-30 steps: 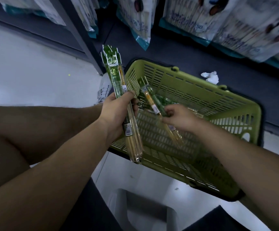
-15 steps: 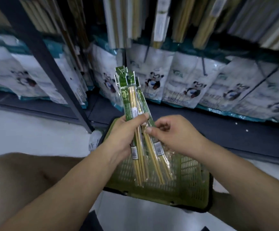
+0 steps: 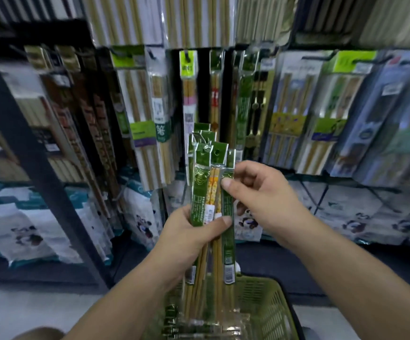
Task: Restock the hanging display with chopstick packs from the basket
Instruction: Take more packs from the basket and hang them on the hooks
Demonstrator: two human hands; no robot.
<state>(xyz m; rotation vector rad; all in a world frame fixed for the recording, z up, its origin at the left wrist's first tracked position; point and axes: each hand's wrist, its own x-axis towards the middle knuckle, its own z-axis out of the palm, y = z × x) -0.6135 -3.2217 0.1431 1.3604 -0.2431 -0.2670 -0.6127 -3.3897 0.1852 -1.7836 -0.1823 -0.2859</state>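
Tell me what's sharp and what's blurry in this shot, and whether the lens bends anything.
Head view: the chopstick packs in the left hand and the right hand pinching one are fairly sharp; the hanging display behind is smeared, worst toward the edges; the black shelf post leans, likely wide-angle distortion; the basket at the bottom is soft; lighting is dim and even.

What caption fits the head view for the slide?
Left hand holds chopstick packs above the basket; right hand pinches one before the display.
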